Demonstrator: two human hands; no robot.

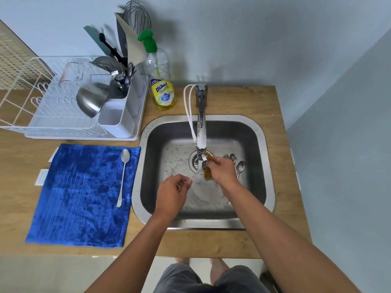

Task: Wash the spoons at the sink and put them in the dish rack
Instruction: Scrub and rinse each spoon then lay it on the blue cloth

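Note:
Over the steel sink (148, 157), my left hand (172, 193) pinches the handle of a spoon (195, 174) whose bowl end disappears into a yellow-brown sponge (208, 173). My right hand (222, 171) grips that sponge, folded around the spoon, just under the faucet (201, 127). Several more spoons (238, 164) lie in the sink bottom to the right of my right hand. One long spoon (123, 176) lies on the blue towel (82, 195) left of the sink. The white dish rack (63, 111) stands at the back left.
The rack holds a steel bowl (92, 98), a glass (73, 72) and a cutlery caddy (118, 115) with utensils. A dish soap bottle (160, 81) stands behind the sink's left corner. The wooden counter (275, 166) ends just right of the sink.

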